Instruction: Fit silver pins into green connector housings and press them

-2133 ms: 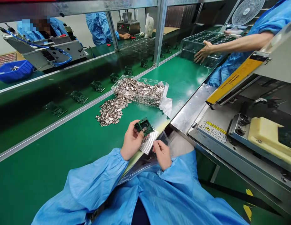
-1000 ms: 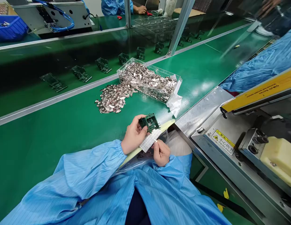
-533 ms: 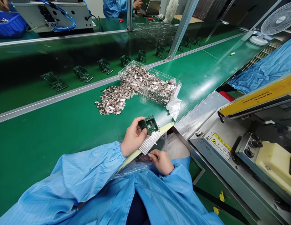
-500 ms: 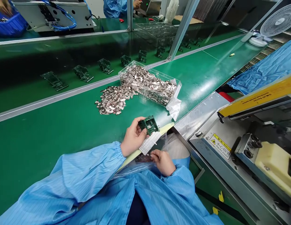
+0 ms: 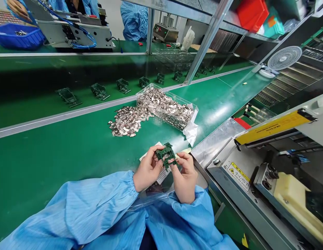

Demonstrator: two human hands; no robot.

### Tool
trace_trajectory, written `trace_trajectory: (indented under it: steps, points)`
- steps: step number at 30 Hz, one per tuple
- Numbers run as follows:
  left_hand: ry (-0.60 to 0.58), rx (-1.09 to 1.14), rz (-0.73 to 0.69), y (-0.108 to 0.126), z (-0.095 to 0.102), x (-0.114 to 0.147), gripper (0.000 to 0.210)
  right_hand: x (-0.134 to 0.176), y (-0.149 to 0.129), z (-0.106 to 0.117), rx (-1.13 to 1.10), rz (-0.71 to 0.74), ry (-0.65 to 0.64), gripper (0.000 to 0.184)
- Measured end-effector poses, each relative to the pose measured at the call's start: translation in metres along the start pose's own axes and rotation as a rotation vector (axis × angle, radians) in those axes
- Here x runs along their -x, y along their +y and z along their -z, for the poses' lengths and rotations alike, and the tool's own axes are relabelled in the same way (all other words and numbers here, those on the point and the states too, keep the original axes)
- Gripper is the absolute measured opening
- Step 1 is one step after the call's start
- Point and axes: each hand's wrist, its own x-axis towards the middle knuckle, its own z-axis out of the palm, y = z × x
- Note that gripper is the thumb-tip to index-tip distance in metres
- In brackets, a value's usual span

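A small green circuit board (image 5: 166,153) with a cut-out in its middle is held up in front of me. My left hand (image 5: 148,169) pinches its left side between thumb and fingers. At its right edge, my right hand (image 5: 184,176) is closed with thumb and fingertips on the board; whether a small part is also in that pinch is hidden. Beneath both hands lies a white ridged strip (image 5: 163,176) at the bench edge. Beyond them are a loose pile of small silver metal parts (image 5: 127,121) and a clear tray (image 5: 194,116) heaped with the same parts.
Several circuit boards (image 5: 99,91) stand in a row on the dark green belt behind a metal rail (image 5: 54,117). At right is a machine (image 5: 237,175) with a hand-injury label. A fan (image 5: 284,58) and a co-worker's hand (image 5: 18,9) by a blue bin (image 5: 19,37) are farther off.
My right hand has come up from below the bench edge to the board's right side. The left hand still grips the board. The view has tilted upward.
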Motion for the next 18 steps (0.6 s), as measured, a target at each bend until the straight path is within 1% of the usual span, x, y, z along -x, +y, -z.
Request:
trace_trajectory:
  steps: [3,6,9,11,14,16,18]
  points:
    - [0.005,-0.033,-0.013,0.000,0.000,0.002,0.034,0.002,0.001,-0.010,0.046,-0.001,0.000,0.008]
    - [0.009,-0.097,0.017,-0.001,0.001,0.004,0.036,0.000,0.002,-0.011,0.062,0.004,0.010,0.009]
    - [0.013,-0.134,0.029,-0.003,0.002,0.005,0.037,-0.002,0.003,-0.009,0.035,-0.046,-0.012,0.011]
    - [0.012,-0.153,0.016,-0.003,0.002,0.006,0.036,-0.003,0.005,-0.010,-0.049,-0.108,-0.046,0.015]
    - [-0.021,-0.166,-0.025,-0.002,0.003,0.006,0.033,-0.003,0.009,-0.013,-0.283,-0.233,-0.071,0.020]
    - [-0.059,-0.157,-0.050,-0.001,0.003,0.005,0.031,-0.002,0.011,-0.011,-0.403,-0.289,-0.090,0.032]
    - [-0.092,-0.150,-0.049,0.001,0.004,0.004,0.030,-0.002,0.011,-0.004,-0.441,-0.284,-0.155,0.047]
